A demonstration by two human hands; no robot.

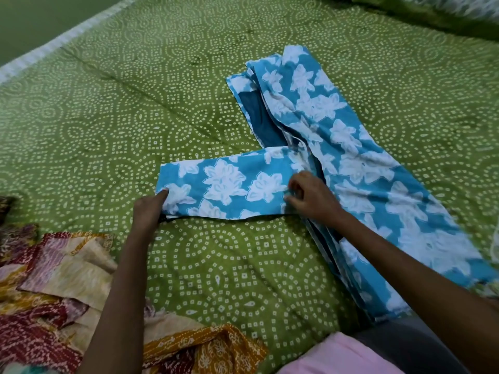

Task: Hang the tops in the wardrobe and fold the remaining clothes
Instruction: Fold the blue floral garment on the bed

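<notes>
A blue garment (337, 157) with white flowers lies on the green bedsheet (135, 103), one sleeve (224, 187) stretched toward the left. The left hand (149, 209) pinches the sleeve's cuff end; the right hand (310, 197) grips the fabric where the sleeve meets the body. A patchwork cloth (54, 279) lies at lower left.

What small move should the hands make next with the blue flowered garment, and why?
Probably fold the sleeve across onto the body of the blue garment. The left hand holds the cuff end, the right hand pinches where the sleeve joins, and the sleeve lies sideways on the green bedsheet.
</notes>
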